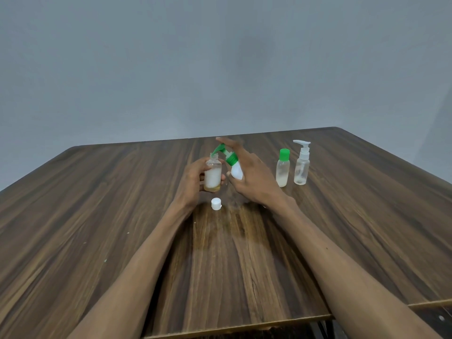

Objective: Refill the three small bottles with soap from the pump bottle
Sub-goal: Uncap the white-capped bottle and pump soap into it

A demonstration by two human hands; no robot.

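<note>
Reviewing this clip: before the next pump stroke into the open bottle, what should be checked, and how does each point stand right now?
1. Open bottle uncapped, held upright in left hand: ok.
2. Green nozzle of pump bottle over its mouth: ok.
3. Right hand holds the pump bottle, finger on the pump head: ok.
4. White cap on the table, near for recapping: ok.
5. Room left in the open bottle: ok.
6. Soap left in the pump bottle: cannot tell.

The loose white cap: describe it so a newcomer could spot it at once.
On the wooden table, look just nearer the camera than the left hand, which holds an open small bottle. The loose white cap lies there alone on the wood, the only cap not on a bottle.
</note>
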